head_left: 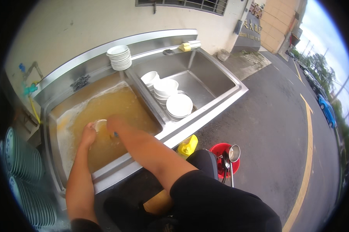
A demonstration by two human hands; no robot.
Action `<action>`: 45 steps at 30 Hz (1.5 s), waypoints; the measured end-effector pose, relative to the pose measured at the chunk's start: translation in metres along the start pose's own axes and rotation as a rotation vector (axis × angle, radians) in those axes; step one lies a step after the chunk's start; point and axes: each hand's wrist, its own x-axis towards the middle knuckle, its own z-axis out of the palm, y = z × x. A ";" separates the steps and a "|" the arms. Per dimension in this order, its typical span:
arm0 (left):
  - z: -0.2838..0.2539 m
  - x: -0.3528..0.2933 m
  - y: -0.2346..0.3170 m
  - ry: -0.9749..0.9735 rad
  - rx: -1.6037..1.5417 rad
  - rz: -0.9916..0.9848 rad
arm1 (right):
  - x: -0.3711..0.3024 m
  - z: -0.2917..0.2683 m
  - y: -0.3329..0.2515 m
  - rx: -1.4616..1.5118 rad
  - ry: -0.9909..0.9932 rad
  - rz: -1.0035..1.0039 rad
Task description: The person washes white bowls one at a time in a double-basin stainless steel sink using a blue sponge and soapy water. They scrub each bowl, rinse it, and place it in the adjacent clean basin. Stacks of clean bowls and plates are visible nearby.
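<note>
Murky yellow-brown water with foam along its edges fills the left basin (52, 154) of a steel double sink. Over that water my left hand (88, 133) is closed on the rim of a white bowl (101, 125), which is partly in the water. My right hand (115, 124) is bent down at the bowl's right side, blurred, its fingers mostly hidden. A small blue bit (115, 134) shows under it; I cannot make out what it is. White bowls (166, 88) and a stack of small white plates (179, 105) stand in the right basin (211, 69).
A stack of white dishes (119, 58) stands on the sink's back ledge, with yellow sponges (185, 47) farther right. Tall stacks of pale green plates (23, 154) are at the left. A yellow jug (188, 146) and a red bucket (218, 148) with a ladle (234, 153) stand near my legs.
</note>
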 end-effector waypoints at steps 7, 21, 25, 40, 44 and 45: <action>0.002 -0.017 0.031 -0.301 -0.719 -0.339 | -0.001 -0.031 0.008 0.449 0.232 -0.023; -0.006 -0.032 0.079 -0.215 -0.244 -0.139 | -0.042 -0.077 -0.033 0.615 0.783 -0.235; -0.010 -0.019 0.078 -0.042 -0.675 -0.020 | -0.022 -0.063 -0.019 0.688 0.741 -0.246; 0.031 -0.010 0.033 0.012 0.351 0.470 | 0.002 -0.015 0.013 -0.215 0.081 -0.157; 0.030 -0.009 0.024 -0.107 0.323 0.362 | 0.004 -0.006 0.011 -0.168 0.078 -0.152; 0.029 -0.009 0.022 -0.071 0.309 0.281 | 0.000 -0.010 0.007 -0.130 0.125 -0.158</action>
